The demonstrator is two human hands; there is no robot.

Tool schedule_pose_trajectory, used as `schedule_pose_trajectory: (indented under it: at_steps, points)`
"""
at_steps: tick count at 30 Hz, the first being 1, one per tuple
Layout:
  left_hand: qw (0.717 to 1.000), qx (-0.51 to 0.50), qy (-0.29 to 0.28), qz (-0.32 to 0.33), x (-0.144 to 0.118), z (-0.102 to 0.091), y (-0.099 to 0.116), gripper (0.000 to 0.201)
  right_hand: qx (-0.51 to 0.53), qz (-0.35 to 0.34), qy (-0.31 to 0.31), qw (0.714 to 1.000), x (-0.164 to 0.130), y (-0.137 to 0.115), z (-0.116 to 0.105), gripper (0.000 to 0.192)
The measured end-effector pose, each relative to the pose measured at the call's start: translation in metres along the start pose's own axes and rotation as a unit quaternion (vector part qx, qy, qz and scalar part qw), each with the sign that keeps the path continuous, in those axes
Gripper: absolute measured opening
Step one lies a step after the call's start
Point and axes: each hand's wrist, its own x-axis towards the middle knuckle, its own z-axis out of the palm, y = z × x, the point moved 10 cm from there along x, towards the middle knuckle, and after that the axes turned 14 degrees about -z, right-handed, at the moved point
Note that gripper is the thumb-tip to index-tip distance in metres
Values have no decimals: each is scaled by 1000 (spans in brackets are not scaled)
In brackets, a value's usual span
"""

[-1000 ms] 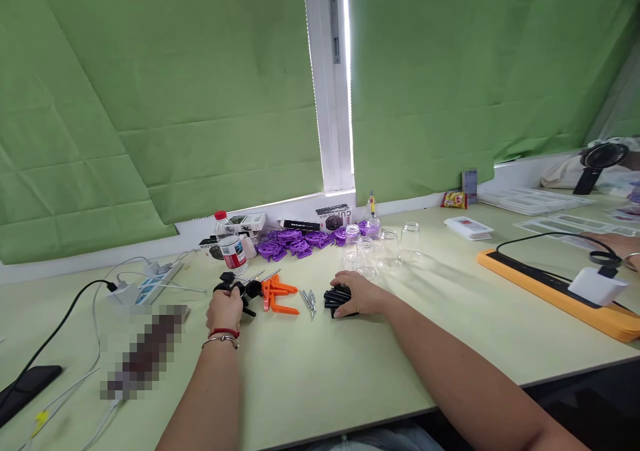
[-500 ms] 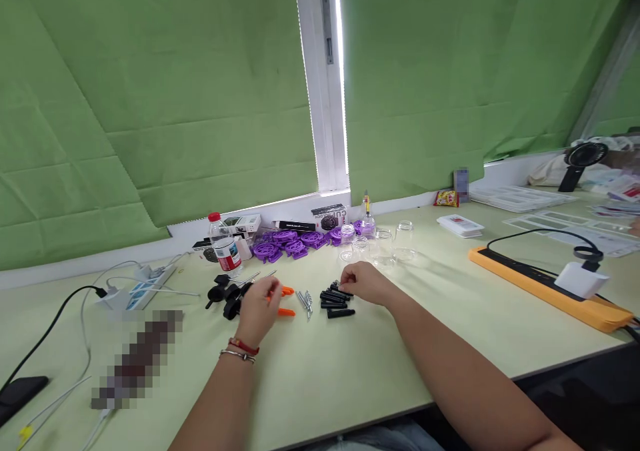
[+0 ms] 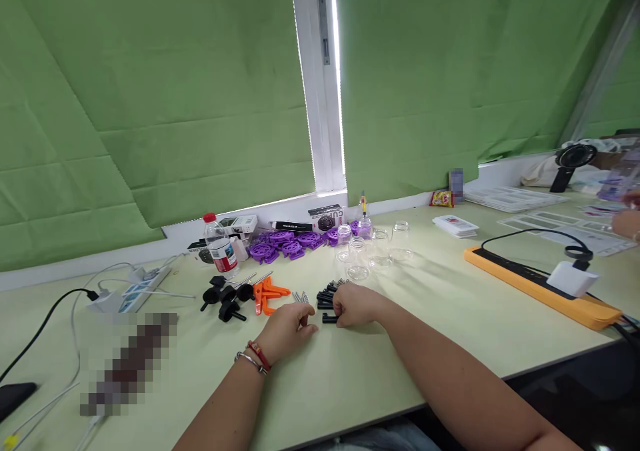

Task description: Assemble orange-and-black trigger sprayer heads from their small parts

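A pile of small black tubes lies on the pale green table, one tube apart at its near edge. The right hand pinches this tube; the left hand rests just beside it, fingers curled, holding nothing visible. Metal screws, orange clips and black knobs lie to the left. Risk: a sweeping wrist could scatter the loose, round pieces.

1 water bottle, 4 clear glass jars, 2 hands, 1 black fan.
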Motion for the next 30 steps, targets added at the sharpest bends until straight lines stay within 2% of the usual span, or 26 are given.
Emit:
schedule_pose_trajectory:
  at_steps: [4, 7, 14, 17, 19, 21, 23, 25, 30]
  points:
    - [992, -120, -43, -19, 4, 7, -10, 40, 70, -30, 10, 997, 2, -9, 3, 13]
    - [978, -201, -59, -12, 6, 9, -11, 34, 109, -57, 15, 992, 6, -15, 8, 15]
    - [969, -248, 6, 19, 4, -15, 1, 18, 180, -98, 25, 978, 12, -22, 14, 16]
    - [955, -295, -17, -3, 4, -13, 0, 23, 182, -70, 105, 975, 11, -3, -6, 18]
    - [948, -315, -28, -31, 4, -11, -5, 25, 140, -14, 197, 970, 5, 20, -28, 19]
    - [951, -305, -7, -51, 5, -13, -10, 26, 85, 43, 253, 963, -3, 41, -44, 20]
    - [958, -281, 29, -52, 5, -20, -11, 26, 49, 79, 251, 964, -6, 54, -47, 21]
    - [964, -258, 49, -43, 5, -24, -10, 26, 31, 92, 223, 970, -3, 60, -42, 25]
    - [971, -234, 43, -33, 5, -20, -6, 26, -20, 65, 186, 980, 8, 57, -34, 26]
